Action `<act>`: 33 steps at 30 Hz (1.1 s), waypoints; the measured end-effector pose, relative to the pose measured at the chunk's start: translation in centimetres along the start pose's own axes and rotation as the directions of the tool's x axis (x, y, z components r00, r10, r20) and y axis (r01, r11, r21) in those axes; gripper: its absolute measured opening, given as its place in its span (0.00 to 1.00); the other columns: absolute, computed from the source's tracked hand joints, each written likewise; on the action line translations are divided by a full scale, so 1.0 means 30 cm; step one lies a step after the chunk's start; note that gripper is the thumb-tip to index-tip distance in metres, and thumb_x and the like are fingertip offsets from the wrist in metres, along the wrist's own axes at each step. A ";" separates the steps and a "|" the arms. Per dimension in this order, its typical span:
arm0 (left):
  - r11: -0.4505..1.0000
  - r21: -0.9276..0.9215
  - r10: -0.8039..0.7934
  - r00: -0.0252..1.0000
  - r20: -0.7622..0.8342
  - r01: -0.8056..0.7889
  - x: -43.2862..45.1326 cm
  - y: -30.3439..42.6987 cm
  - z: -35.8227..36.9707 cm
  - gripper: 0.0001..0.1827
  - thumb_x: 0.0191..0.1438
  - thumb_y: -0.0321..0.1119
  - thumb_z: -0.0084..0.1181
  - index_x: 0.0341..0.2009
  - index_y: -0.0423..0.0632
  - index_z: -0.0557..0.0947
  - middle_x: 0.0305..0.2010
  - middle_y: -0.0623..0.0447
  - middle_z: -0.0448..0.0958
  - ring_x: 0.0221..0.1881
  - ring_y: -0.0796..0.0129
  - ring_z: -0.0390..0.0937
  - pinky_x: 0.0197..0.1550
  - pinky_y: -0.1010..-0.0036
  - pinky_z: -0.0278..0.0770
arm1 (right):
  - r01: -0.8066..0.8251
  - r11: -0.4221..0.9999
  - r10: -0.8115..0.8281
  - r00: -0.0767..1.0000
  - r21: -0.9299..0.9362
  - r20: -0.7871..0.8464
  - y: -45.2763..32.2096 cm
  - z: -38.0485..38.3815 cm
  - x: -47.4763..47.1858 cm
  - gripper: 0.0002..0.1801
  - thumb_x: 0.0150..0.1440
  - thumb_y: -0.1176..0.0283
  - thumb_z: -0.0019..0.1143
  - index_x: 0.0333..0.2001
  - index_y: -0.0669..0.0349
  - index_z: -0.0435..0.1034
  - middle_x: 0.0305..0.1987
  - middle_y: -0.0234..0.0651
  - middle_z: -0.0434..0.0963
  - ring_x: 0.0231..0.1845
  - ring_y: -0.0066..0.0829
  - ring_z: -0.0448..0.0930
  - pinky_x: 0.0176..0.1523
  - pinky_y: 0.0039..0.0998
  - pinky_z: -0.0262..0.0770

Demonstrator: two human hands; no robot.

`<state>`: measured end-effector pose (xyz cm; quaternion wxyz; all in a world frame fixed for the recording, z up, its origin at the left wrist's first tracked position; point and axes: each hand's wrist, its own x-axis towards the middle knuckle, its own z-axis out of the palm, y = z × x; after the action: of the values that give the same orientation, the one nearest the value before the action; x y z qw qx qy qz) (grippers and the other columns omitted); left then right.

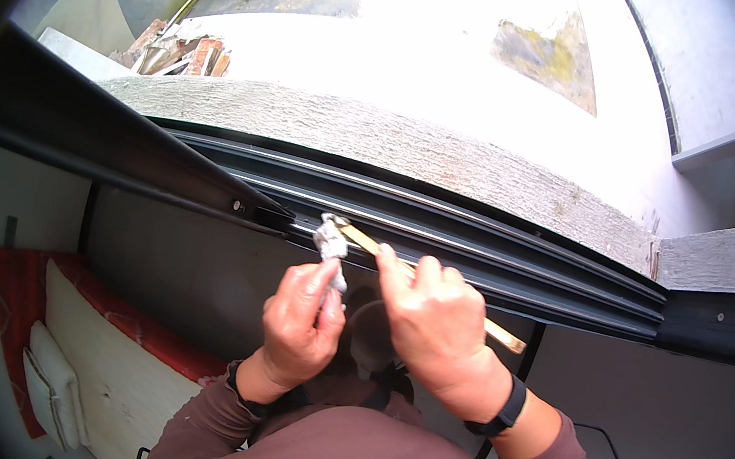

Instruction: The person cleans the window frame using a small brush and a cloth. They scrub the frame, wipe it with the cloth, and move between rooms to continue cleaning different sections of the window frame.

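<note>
My left hand pinches a crumpled greyish-white rag between thumb and fingers. In my right hand is a slim wooden stick or tool handle, its rear end jutting out past the palm. The upper end of the rag meets the stick's far tip, which it partly hides, so I cannot tell what the tip looks like. Both hands are just on the near side of a dark metal sliding-window track with several parallel rails. The rag and tip are over the rails near the sash.
A dark window sash slants in from the left. Beyond the track runs a rough concrete sill. Outside are broken bricks and scraps. Below left lie a pale board and folded cloth; a black cable hangs right.
</note>
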<state>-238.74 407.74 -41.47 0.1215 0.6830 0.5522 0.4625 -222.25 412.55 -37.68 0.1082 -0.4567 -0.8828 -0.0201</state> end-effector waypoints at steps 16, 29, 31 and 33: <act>0.973 0.053 0.222 0.974 0.036 -0.223 0.036 0.005 -0.024 0.20 0.46 0.15 0.58 0.47 0.37 0.77 0.43 0.41 0.71 0.38 0.57 0.74 0.37 0.71 0.76 | 0.096 0.962 -0.129 0.985 0.254 0.116 0.153 -0.088 0.087 0.23 0.44 0.78 0.55 0.46 0.51 0.76 0.21 0.32 0.67 0.21 0.32 0.73 0.21 0.32 0.67; 0.980 0.132 0.145 0.989 0.040 -0.149 0.039 -0.061 -0.057 0.20 0.39 0.16 0.61 0.42 0.39 0.80 0.39 0.44 0.73 0.31 0.57 0.76 0.31 0.70 0.77 | 0.513 0.858 -0.510 0.857 -0.018 0.076 0.105 -0.032 0.239 0.15 0.49 0.69 0.54 0.41 0.62 0.77 0.22 0.31 0.70 0.23 0.27 0.73 0.22 0.26 0.69; 0.986 0.097 0.129 0.990 0.058 -0.134 0.031 -0.056 -0.054 0.19 0.38 0.18 0.61 0.39 0.40 0.81 0.36 0.47 0.74 0.30 0.57 0.76 0.30 0.70 0.77 | 0.519 0.855 -0.514 0.845 0.001 0.150 0.137 -0.057 0.238 0.16 0.49 0.69 0.54 0.42 0.60 0.77 0.23 0.30 0.70 0.24 0.26 0.74 0.23 0.26 0.70; 0.986 0.030 0.158 0.983 0.094 -0.161 0.031 -0.058 -0.051 0.19 0.37 0.18 0.61 0.40 0.40 0.81 0.36 0.47 0.74 0.30 0.58 0.76 0.29 0.71 0.76 | 0.532 0.847 -0.521 0.832 -0.004 0.190 0.174 -0.075 0.225 0.16 0.49 0.68 0.54 0.42 0.60 0.77 0.23 0.30 0.70 0.25 0.26 0.74 0.23 0.26 0.70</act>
<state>-241.06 408.66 -41.36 0.0962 0.7477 0.4982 0.4284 -221.41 420.71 -34.41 0.0045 -0.1989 -0.9795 -0.0325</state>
